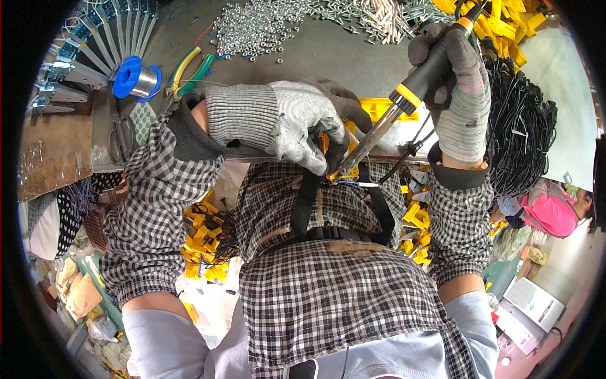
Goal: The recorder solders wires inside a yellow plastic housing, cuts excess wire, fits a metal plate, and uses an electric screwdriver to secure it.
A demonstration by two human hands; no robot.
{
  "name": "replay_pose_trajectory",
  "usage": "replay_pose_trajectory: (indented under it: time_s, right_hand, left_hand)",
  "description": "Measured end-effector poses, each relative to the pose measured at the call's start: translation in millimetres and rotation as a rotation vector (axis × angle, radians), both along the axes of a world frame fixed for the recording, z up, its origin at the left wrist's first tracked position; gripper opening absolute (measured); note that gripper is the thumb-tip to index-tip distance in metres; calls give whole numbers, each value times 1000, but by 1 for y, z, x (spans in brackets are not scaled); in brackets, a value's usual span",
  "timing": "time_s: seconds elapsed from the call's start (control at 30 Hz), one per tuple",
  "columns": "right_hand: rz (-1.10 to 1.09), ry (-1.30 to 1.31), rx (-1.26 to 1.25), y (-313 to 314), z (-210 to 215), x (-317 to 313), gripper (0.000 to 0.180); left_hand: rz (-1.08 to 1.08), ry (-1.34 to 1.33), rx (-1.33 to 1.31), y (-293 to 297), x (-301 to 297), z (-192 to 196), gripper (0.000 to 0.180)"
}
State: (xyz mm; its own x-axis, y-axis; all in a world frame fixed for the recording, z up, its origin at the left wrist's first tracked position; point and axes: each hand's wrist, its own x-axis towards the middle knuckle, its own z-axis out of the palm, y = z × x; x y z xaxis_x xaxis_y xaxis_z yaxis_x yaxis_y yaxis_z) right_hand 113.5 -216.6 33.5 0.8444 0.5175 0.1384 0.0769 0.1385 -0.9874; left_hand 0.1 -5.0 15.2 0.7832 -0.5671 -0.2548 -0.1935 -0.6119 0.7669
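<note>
My left hand (309, 123), in a grey knit glove, is closed on a small yellow plastic part (351, 134) at the table's near edge. Its fingers hide most of that part. Gripped in my gloved right hand (464, 95) is a soldering iron (416, 85) with a black and yellow handle. The iron slants down to the left, and its tip end meets the yellow part beside my left fingertips. Thin white and blue wire ends (361, 184) stick out there, and a black cable (413, 148) runs up to the right. Whether the tip touches a wire I cannot tell.
A blue solder spool (128, 77), pliers (188, 71) and scissors (120, 140) lie at the left. Nuts (252, 31) and screws (344, 11) are heaped behind. Yellow plastic parts (502, 25) and bundled black cables (517, 136) sit right. A person in pink (549, 208) is at far right.
</note>
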Motion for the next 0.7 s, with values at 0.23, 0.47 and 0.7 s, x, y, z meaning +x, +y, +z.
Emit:
replay_pose_trajectory:
  time_s: [0.23, 0.47, 0.7]
  right_hand:
    - [40, 34, 35, 3, -1, 2, 38]
    - [-108, -12, 97, 8, 7, -1, 35]
    - [-21, 68, 85, 2, 1, -4, 34]
  left_hand:
    - [-36, 12, -4, 0, 3, -1, 33]
    - [-137, 6, -131, -4, 11, -8, 26]
    - [-65, 119, 11, -8, 9, 6, 21]
